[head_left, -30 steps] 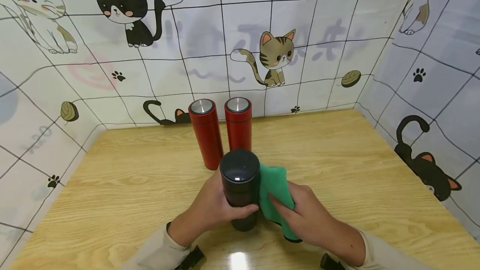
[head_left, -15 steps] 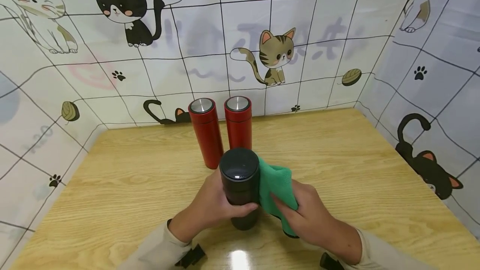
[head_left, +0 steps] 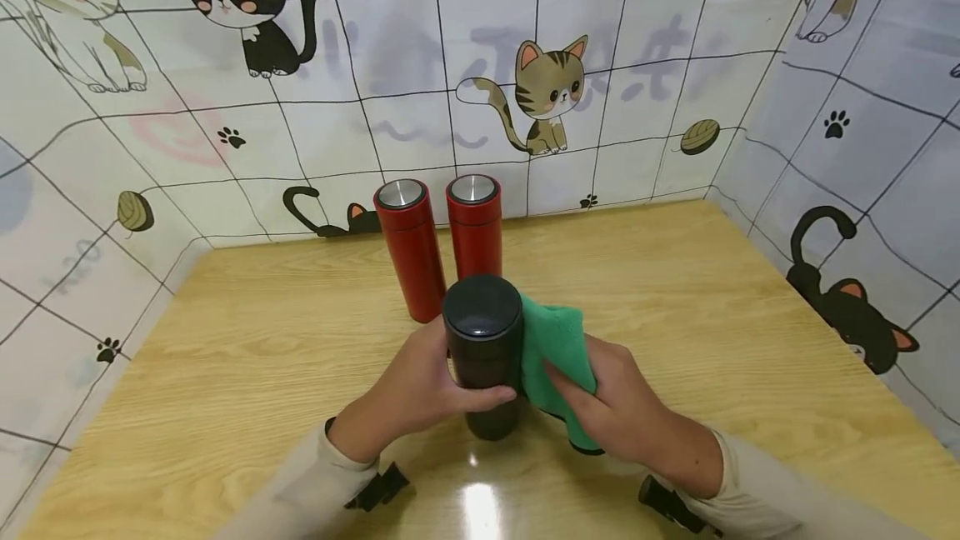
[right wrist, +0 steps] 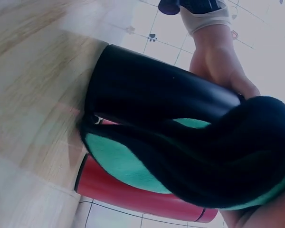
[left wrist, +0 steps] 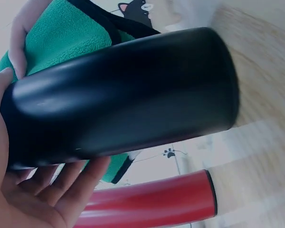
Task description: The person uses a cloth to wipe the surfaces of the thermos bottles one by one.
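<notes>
My left hand (head_left: 408, 386) grips a black thermos bottle (head_left: 486, 361) round its left side, with the thumb across the front. The bottle stands upright, dark lid on top; its plain black body (left wrist: 123, 95) fills the left wrist view. On the right, my right hand (head_left: 626, 407) holds a folded green cloth (head_left: 555, 357) against the bottle's side. The cloth has a black edge and a dark underside (right wrist: 228, 147), which shows in the right wrist view. Most of the right hand's fingers are hidden behind the cloth.
Two red thermos bottles with silver-topped lids stand behind the black one, one at left (head_left: 412, 257) and one at right (head_left: 476, 227). The right one's lower part is hidden. A wood-grain table (head_left: 247, 340) lies beneath, with a cat-printed wall covering (head_left: 405, 48) around it.
The head view has tilted slightly down, so everything appears higher. The cloth's upper corner has bent over and shifted slightly against the bottle. Both hands keep their hold.
</notes>
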